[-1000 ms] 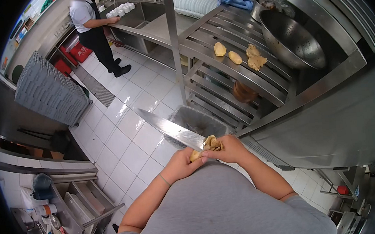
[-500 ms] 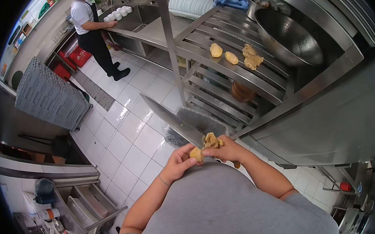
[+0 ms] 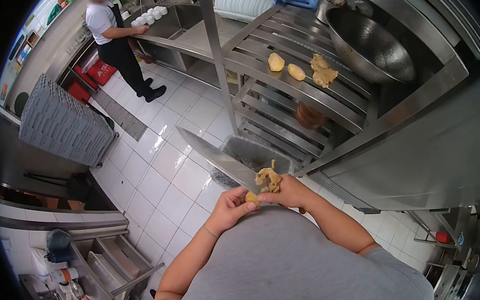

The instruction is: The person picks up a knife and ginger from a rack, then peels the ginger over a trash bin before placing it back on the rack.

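Note:
My left hand (image 3: 228,212) is closed round a small yellow piece of ginger (image 3: 252,198) in front of my belly. In my right hand (image 3: 289,194) is a large kitchen knife (image 3: 215,156), its broad blade pointing up and to the left, away from me. The right thumb rests against the ginger close to the blade's base. A curl of brown ginger peel (image 3: 269,177) hangs at the right fingers beside the blade. Under the knife stands a bin (image 3: 279,157) lined with clear plastic.
On the slatted metal shelf (image 3: 260,42) lie two peeled pieces (image 3: 276,62), a knobbly unpeeled ginger root (image 3: 323,71) and a large colander (image 3: 372,43). A person (image 3: 111,36) stands at the sink (image 3: 182,20). Grey stacked crates (image 3: 63,121) stand on the tiled floor at left.
The knife has shifted slightly to the left and down along the ginger. The peel has stretched into a longer curl, and the ginger shows less of itself between my hands.

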{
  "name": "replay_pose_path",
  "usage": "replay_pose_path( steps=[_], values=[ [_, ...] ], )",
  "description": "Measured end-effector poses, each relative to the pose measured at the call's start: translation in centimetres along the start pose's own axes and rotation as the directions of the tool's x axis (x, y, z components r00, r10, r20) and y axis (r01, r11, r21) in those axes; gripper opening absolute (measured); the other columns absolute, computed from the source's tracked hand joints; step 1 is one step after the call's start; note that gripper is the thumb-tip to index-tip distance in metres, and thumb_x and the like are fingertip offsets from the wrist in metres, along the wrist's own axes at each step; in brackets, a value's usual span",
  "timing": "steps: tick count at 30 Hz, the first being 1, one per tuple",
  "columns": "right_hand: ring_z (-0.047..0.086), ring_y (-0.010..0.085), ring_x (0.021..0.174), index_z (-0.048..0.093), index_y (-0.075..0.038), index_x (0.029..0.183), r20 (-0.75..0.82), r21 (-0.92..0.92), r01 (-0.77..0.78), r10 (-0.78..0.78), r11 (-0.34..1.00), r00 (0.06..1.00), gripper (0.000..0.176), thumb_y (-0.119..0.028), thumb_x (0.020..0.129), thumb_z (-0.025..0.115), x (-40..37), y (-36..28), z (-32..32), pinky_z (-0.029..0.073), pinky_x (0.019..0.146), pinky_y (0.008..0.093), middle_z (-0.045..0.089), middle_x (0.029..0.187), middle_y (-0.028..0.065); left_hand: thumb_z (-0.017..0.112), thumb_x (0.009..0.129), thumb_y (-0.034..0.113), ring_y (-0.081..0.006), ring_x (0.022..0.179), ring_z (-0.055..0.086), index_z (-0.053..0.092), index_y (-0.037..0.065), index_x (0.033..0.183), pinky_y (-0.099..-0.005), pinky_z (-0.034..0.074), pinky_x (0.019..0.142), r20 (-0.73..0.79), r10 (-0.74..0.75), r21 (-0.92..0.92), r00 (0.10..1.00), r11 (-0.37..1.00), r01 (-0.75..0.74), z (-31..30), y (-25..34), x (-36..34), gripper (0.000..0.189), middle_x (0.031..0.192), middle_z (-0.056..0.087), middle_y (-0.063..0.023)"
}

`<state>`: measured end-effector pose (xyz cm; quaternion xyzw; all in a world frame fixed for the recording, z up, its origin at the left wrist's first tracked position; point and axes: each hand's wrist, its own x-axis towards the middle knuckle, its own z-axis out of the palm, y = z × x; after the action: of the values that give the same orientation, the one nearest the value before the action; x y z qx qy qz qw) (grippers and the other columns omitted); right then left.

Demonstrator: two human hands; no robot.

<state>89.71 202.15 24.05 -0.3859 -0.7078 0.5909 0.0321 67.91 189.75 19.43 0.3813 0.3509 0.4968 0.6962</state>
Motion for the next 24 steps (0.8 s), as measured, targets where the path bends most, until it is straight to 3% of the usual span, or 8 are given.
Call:
replay_pose_path(
  steps=[2, 5, 7, 10, 12, 17, 20, 24],
  values=[
    [0.072, 0.0199, 0.091, 0.075, -0.002, 0.114, -0.017, -0.019, 0.03, -0.03, 0.999, 0.999, 0.048, -0.04, 0.086, 0.085, 0.3, 1.0, 0.5, 0.056, 0.086, 0.0358, 0.079, 0.1, 0.0103, 0.072, 0.1, 0.009, -0.0125, 0.106, 0.068, 0.06, -0.003, 0.137, -0.0303, 0.056, 0.097, -0.036, -0.015, -0.008, 0.999, 1.0, 0.015, 0.4, 0.2, 0.0, 0.041, 0.117, 0.072, -0.0045],
    [0.071, 0.0178, 0.076, 0.076, -0.002, 0.102, -0.069, 0.085, 0.14, -0.135, 0.986, 0.988, 0.041, -0.04, 0.088, 0.083, 1.2, 2.6, 1.1, 0.056, 0.073, 0.034, 0.076, 0.087, 0.0089, 0.073, 0.099, 0.008, -0.0132, 0.112, 0.067, 0.057, -0.002, 0.141, -0.0297, 0.056, 0.097, -0.032, 0.009, 0.048, 0.999, 0.999, -0.007, -0.1, -0.6, 0.3, 0.046, 0.125, 0.07, -0.0062],
    [0.063, 0.013, 0.058, 0.073, -0.004, 0.088, 0.013, 0.216, -0.04, 0.038, 0.976, 0.999, 0.037, -0.039, 0.09, 0.082, 1.7, 3.1, 1.1, 0.051, 0.055, 0.0304, 0.069, 0.071, 0.004, 0.072, 0.099, 0.007, -0.0146, 0.115, 0.067, 0.054, 0.0, 0.145, -0.031, 0.056, 0.098, -0.101, 0.05, 0.021, 0.994, 0.999, -0.048, 0.1, -0.8, 0.7, 0.051, 0.131, 0.068, -0.0081],
    [0.055, 0.0091, 0.048, 0.068, -0.006, 0.079, -0.061, 0.381, 0.0, 0.025, 0.925, 0.998, 0.038, -0.04, 0.091, 0.081, 2.0, 3.6, 0.8, 0.042, 0.044, 0.0277, 0.06, 0.062, -0.0009, 0.072, 0.099, 0.01, -0.0193, 0.118, 0.067, 0.046, 0.0, 0.152, -0.0344, 0.057, 0.1, -0.2, 0.097, -0.054, 0.975, 0.993, -0.11, 0.1, -0.7, 0.6, 0.06, 0.139, 0.064, -0.0112],
    [0.055, 0.0093, 0.049, 0.07, -0.006, 0.082, -0.09, 0.372, 0.001, 0.036, 0.928, 0.995, 0.039, -0.042, 0.09, 0.082, 2.0, 3.1, 0.3, 0.043, 0.045, 0.0277, 0.061, 0.063, -0.0007, 0.072, 0.099, 0.014, -0.0226, 0.118, 0.068, 0.042, 0.0, 0.155, -0.0366, 0.058, 0.1, -0.221, 0.1, -0.106, 0.97, 0.986, -0.126, -0.1, -0.5, 0.6, 0.065, 0.14, 0.062, -0.0124],
    [0.055, 0.0082, 0.05, 0.076, -0.006, 0.091, -0.168, 0.278, 0.048, -0.001, 0.959, 0.986, 0.042, -0.046, 0.086, 0.086, 1.4, 1.4, 0.5, 0.043, 0.045, 0.0275, 0.063, 0.065, -0.0007, 0.068, 0.103, 0.024, -0.0292, 0.124, 0.066, 0.037, 0.003, 0.159, -0.0393, 0.057, 0.103, -0.053, 0.108, -0.383, 0.993, 0.916, -0.12, -1.0, -0.6, 0.3, 0.068, 0.148, 0.057, -0.0143],
    [0.059, 0.0096, 0.055, 0.078, -0.005, 0.099, -0.148, 0.227, 0.03, 0.004, 0.973, 0.989, 0.047, -0.048, 0.083, 0.088, 1.4, 1.2, 0.5, 0.047, 0.05, 0.0287, 0.066, 0.069, 0.0006, 0.069, 0.102, 0.024, -0.0289, 0.123, 0.067, 0.038, 0.003, 0.158, -0.0396, 0.057, 0.103, -0.033, 0.118, -0.365, 0.992, 0.923, -0.122, -1.2, -0.9, 0.2, 0.068, 0.148, 0.057, -0.014],
    [0.068, 0.014, 0.074, 0.079, -0.003, 0.105, -0.156, 0.145, 0.088, -0.065, 0.986, 0.986, 0.05, -0.048, 0.083, 0.088, 1.4, 1.2, 0.6, 0.055, 0.07, 0.0322, 0.075, 0.083, 0.0054, 0.075, 0.098, 0.027, -0.0317, 0.121, 0.067, 0.04, 0.003, 0.156, -0.0428, 0.058, 0.102, -0.068, 0.096, -0.31, 0.993, 0.944, -0.112, -0.7, -0.5, 0.2, 0.072, 0.142, 0.059, -0.0162]
  ],
)
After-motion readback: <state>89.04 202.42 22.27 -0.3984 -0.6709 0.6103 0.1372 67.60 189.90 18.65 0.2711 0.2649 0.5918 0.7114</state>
